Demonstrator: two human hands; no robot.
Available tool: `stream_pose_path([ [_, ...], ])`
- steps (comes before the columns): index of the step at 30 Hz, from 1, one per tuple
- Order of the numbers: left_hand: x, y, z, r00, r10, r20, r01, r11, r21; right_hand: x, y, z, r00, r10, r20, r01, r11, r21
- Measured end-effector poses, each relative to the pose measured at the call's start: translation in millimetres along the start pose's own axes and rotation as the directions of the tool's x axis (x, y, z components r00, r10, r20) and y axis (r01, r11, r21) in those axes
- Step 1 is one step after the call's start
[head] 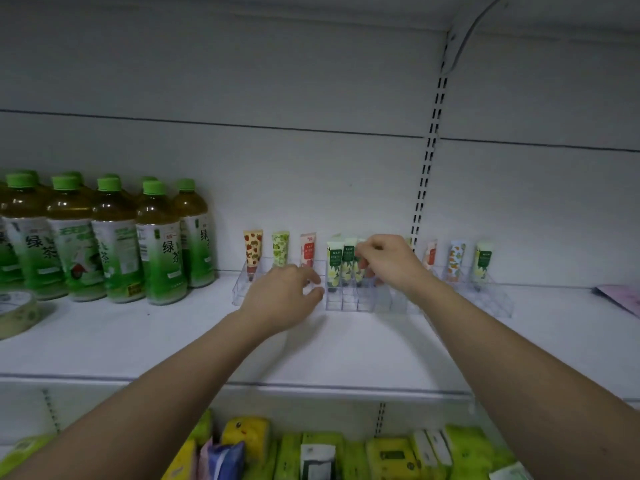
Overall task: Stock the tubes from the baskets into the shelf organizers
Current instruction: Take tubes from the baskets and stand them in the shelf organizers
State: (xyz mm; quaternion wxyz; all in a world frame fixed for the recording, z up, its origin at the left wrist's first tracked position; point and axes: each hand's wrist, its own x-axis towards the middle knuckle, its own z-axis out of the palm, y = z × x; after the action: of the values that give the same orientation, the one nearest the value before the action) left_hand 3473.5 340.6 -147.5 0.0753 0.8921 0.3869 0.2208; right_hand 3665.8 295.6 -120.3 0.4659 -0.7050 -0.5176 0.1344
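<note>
We are reaching both arms onto the white shelf (pixel 138 341), where clear organizers (pixel 349 301) are sitting against the back wall with tubes standing upright in their slots. Our right hand (pixel 388 263) is pinching a green-and-white tube (pixel 358 268) with curled fingers, holding it in the middle organizer beside two matching tubes (pixel 334 268). Our left hand (pixel 282 296) is resting at the organizer's left front corner, fingers loosely curled; we cannot tell whether it is gripping the plastic. Green tea bottles (pixel 114 237) are standing to the left.
</note>
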Motion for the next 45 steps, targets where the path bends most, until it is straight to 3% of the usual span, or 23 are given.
stream_pose_path([
  [9,-90.0,36.7,-28.3,0.99,-0.094,0.102,0.104,0.989,-0.104,-134.5,-25.5,-13.4,0.967,0.022,0.255,0.023,0.985,-0.174],
  [13,-149.1,39.2,-10.5,0.96,-0.131,0.249,0.18,0.966,-0.184,-191.4,-9.8,5.8,0.916,0.064,0.395,0.033,0.971,-0.235],
  [16,-190.4,33.9,28.3,0.868,-0.168,0.467,0.303,0.925,-0.231,-225.0,26.0,38.0,0.855,0.14,0.5,-0.006,0.966,-0.26],
  [22,-250.0,-4.3,153.3,0.597,-0.341,0.726,0.514,0.858,-0.02,-276.5,131.5,117.3,0.696,0.349,0.628,-0.164,0.928,-0.334],
  [25,-283.0,-32.6,214.2,0.511,-0.442,0.738,0.591,0.803,0.072,-299.1,182.3,159.6,0.604,0.445,0.662,-0.251,0.894,-0.372],
  [29,-330.8,-68.4,291.1,0.435,-0.576,0.692,0.665,0.723,0.185,-322.6,242.3,212.7,0.564,0.487,0.667,-0.288,0.873,-0.394],
  [36,-381.5,-82.0,386.3,0.264,-0.62,0.739,0.835,0.53,0.146,-354.3,325.2,297.0,0.398,0.607,0.688,-0.388,0.791,-0.474],
  [38,-388.3,-84.5,411.7,0.253,-0.618,0.745,0.871,0.481,0.103,-355.7,340.7,317.3,0.335,0.657,0.675,-0.435,0.743,-0.508],
  [41,-394.6,-89.2,437.6,0.27,-0.653,0.707,0.917,0.398,0.017,-345.4,360.9,346.5,0.364,0.689,0.627,-0.5,0.712,-0.493],
  [43,-396.4,-91.2,445.8,0.273,-0.676,0.685,0.915,0.401,0.032,-338.5,369.0,359.2,0.377,0.732,0.568,-0.556,0.669,-0.494],
  [45,-398.3,-93.3,451.6,0.277,-0.663,0.696,0.884,0.46,0.086,-336.0,374.6,368.0,0.33,0.778,0.535,-0.566,0.617,-0.547],
])
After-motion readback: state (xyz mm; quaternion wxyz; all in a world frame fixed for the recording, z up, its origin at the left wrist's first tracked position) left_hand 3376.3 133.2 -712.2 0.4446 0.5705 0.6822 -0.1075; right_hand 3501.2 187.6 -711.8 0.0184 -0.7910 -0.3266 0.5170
